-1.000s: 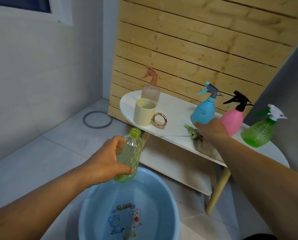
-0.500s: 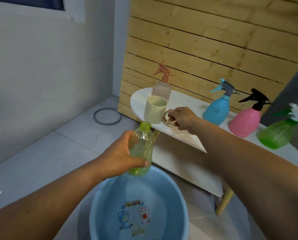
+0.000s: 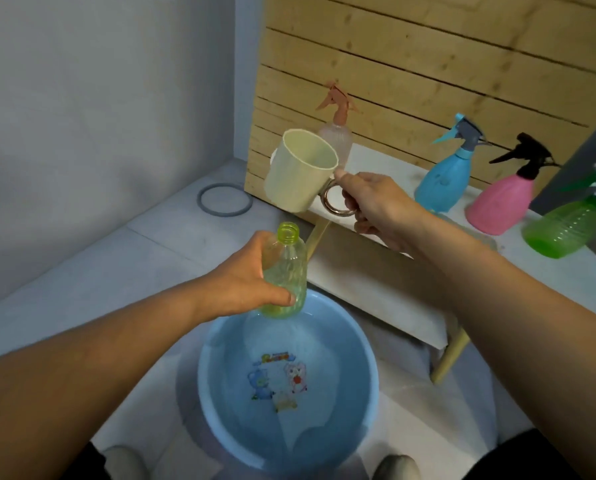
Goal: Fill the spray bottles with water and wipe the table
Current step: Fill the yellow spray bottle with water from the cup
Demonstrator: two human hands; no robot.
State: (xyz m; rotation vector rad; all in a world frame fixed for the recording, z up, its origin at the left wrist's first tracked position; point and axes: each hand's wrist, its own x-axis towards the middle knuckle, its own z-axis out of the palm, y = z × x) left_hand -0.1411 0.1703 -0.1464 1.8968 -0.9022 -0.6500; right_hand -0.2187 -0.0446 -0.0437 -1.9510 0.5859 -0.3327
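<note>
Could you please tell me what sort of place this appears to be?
Probably a home washroom or utility corner: pale tiled floor, round blue plastic basin of water, small white table against a wooden slatted panel.

translucent yellow-green ribbed plastic bottle (image 3: pixel 285 275): glossy | cream plastic cup (image 3: pixel 298 171): matt, smooth | cup's round metal ring handle (image 3: pixel 334 201): shiny | round light-blue plastic basin (image 3: pixel 358 368): smooth, glossy | pale slatted wood panel (image 3: pixel 428 64): rough grain, knots | white tabletop (image 3: pixel 566 275): smooth, matt
</note>
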